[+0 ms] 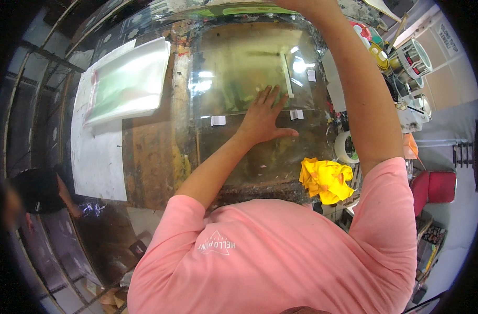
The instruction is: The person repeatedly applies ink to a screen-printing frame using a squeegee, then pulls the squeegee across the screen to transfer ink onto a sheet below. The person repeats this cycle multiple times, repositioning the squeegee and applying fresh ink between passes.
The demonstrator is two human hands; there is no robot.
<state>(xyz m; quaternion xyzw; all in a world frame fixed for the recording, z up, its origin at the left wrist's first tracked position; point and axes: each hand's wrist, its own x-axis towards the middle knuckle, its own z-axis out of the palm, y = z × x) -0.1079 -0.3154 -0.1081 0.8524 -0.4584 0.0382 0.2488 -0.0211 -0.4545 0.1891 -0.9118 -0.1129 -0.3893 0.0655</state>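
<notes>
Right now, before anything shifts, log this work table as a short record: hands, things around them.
Left hand: left hand palm down, fingers spread, at the near edge of a clear sheet
Right hand: right hand at the top edge, mostly cut off; grip cannot be told
Near the sheet: three small white tabs
Left side: stack of clear sheets on white paper
Right side: crumpled yellow cloth, tape roll
Beyond, right: metal can, red chair
</notes>
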